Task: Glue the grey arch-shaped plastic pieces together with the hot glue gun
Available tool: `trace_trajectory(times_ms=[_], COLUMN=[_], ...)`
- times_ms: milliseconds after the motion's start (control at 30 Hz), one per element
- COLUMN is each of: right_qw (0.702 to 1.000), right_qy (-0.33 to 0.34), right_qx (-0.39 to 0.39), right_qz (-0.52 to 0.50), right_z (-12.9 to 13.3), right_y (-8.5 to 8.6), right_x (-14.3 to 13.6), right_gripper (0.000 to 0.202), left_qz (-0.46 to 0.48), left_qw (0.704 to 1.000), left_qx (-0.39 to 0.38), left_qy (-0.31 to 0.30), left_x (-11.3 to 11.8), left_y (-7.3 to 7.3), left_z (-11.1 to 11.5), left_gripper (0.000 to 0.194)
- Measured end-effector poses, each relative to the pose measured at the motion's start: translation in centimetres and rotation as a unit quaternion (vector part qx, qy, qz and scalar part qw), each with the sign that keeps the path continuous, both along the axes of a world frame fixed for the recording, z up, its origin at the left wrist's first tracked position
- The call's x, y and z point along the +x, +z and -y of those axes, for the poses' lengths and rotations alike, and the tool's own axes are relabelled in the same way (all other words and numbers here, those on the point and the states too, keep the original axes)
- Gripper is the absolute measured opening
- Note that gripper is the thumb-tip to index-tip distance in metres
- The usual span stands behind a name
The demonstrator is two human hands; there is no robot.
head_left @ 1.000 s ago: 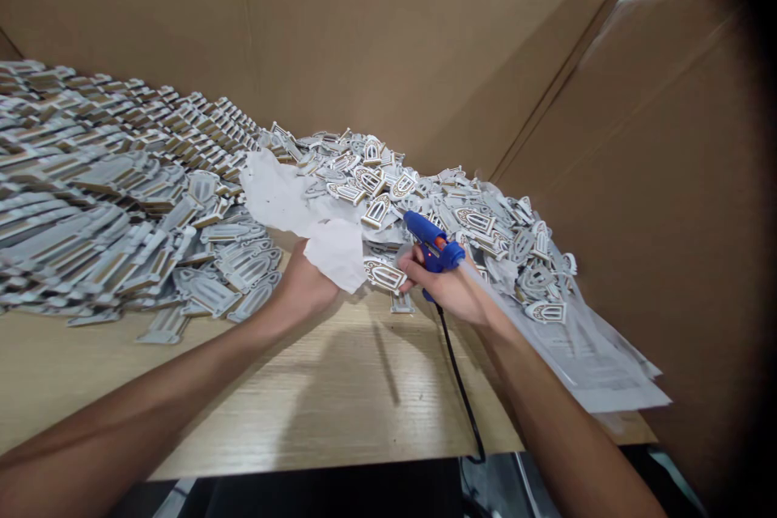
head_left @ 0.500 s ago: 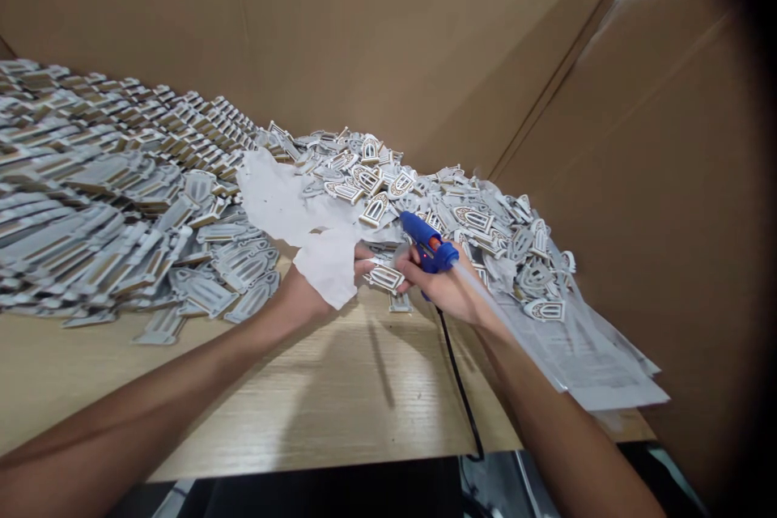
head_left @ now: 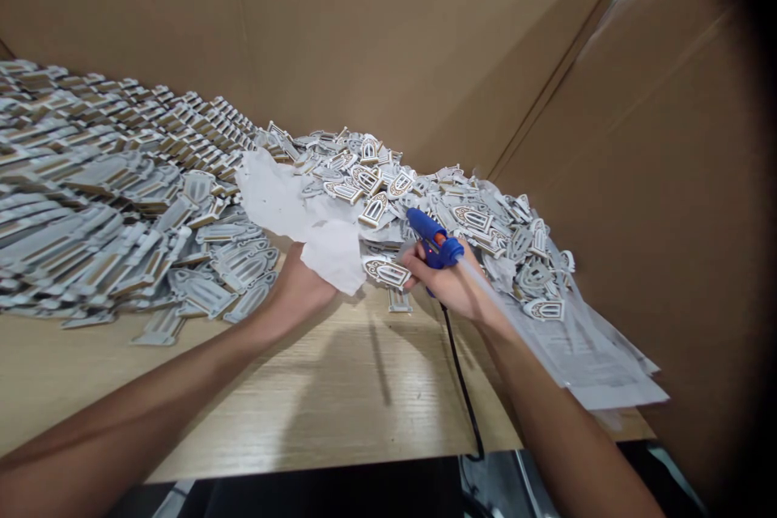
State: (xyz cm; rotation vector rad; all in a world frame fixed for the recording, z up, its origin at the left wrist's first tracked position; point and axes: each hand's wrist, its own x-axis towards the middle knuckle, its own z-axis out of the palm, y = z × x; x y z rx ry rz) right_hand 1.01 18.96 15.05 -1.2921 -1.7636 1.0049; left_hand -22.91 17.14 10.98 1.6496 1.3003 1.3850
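Observation:
My right hand is wrapped round a blue hot glue gun, its nozzle tilted up to the left, a long clear glue stick trailing from its back. The same hand's thumb and fingertips pinch the end of a small arched window-shaped piece, white with gold-brown trim. To its left is my left hand, apart from that piece. A torn white sheet lies over its fingers and hides them. Another window piece lies on the table just below.
Overlapping rows of similar pieces cover the left side. A loose heap of them stands behind my hands and spreads right over papers. A larger white sheet lies by the heap. Cardboard walls enclose the back. A black cord runs over the table edge.
My left hand has let go of the window piece and drawn back left, the torn sheet still over it. The right hand, with glue gun and piece, has shifted slightly right.

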Motion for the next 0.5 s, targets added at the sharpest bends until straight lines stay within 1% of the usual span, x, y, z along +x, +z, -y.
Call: trace_trajectory(times_ms=[67,133,200,267,367,433,500], right_qw=[1.0,0.998,0.997,0.997,0.997,0.997,0.996], right_qy=[-0.025,-0.05,-0.065,-0.068,-0.059,-0.042,-0.017], right_qx=[0.012,0.024,0.036,0.043,0.04,0.039,0.051], right_qz=[0.008,0.011,0.012,0.006,-0.03,-0.059,-0.071], right_z=[-0.1,-0.1,0.0,0.1,0.4,0.6,0.9], right_y=[0.2,0.3,0.5,0.5,0.3,0.0,-0.4], right_x=[0.2,0.3,0.3,0.2,-0.3,-0.7,-0.9], right_gripper=[0.031,0.034,0.036,0.035,0.034,0.036,0.035], left_qz=[-0.001,-0.013,-0.024,-0.01,0.058,0.111,0.156], left_qw=[1.0,0.999,0.996,0.991,0.979,0.964,0.95], left_qx=[-0.002,-0.038,-0.091,-0.131,-0.17,-0.201,-0.222], left_qy=[0.016,0.018,-0.003,-0.039,-0.097,-0.133,-0.157], left_x=[0.1,0.4,0.7,1.1,1.6,1.8,1.9], left_y=[-0.2,0.1,0.7,1.4,1.9,1.6,0.9], left_z=[0.2,0.7,1.2,1.5,1.5,1.1,0.7], left_gripper=[0.014,0.018,0.018,0.019,0.04,0.054,0.064])
